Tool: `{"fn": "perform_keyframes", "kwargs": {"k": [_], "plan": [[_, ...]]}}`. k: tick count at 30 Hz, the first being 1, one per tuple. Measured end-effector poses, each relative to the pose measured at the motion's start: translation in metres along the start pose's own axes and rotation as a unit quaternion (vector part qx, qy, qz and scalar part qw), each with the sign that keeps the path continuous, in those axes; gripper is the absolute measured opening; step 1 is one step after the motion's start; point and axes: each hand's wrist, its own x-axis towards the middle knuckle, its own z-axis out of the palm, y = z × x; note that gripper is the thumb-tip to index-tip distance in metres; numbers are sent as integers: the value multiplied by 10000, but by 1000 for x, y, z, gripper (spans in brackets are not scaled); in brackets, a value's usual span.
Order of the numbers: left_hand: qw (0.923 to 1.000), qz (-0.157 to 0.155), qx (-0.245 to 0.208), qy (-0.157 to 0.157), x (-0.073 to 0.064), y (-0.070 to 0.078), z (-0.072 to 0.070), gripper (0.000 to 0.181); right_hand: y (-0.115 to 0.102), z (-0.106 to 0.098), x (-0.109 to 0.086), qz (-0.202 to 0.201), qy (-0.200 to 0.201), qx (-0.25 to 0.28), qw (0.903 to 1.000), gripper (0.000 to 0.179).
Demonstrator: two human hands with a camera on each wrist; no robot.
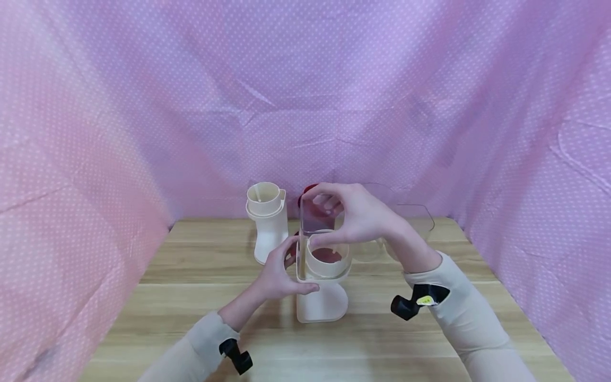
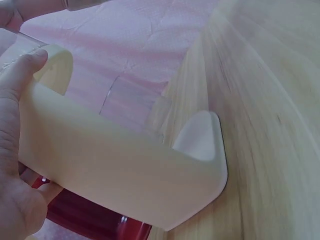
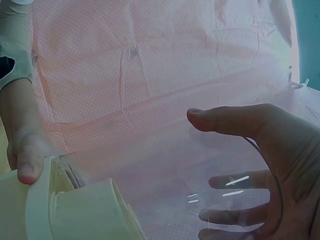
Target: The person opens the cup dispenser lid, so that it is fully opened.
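Note:
Near the middle of the table stands a cream plastic stand, flat-based with a round collar at its top. My left hand grips it near the collar, thumb on the near side and fingers behind. A clear plastic container rises from the collar. Around its upper end curves my right hand, thumb on one side; in the right wrist view the other fingers show through the clear wall. In the left wrist view the base of the stand rests on the wood. How far the container sits in the collar, I cannot tell.
Behind and to the left is a second cream stand. A red glossy piece stands behind the held stand, partly hidden. Other clear containers are at the back right, partly behind my right forearm. Pink dotted cloth walls the wooden table.

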Motion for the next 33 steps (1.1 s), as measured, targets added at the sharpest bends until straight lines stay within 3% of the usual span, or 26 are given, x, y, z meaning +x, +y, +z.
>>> {"fn": "perform_keyframes", "kwargs": {"k": [11,18,29,33], "plan": [[9997,27,207,-136,4,-1,-3,98,4,-10,-13,-3,16,4,10000,83],[9999,-19,125,-105,3,0,-5,99,6,-8,-17,239,15,331,9992,75],[10000,14,7,-55,3,0,-2,93,-6,-6,-20,217,217,-287,9991,78],[10000,-5,-38,-38,2,0,-2,93,-7,-7,-19,240,166,-281,9992,79]]}}
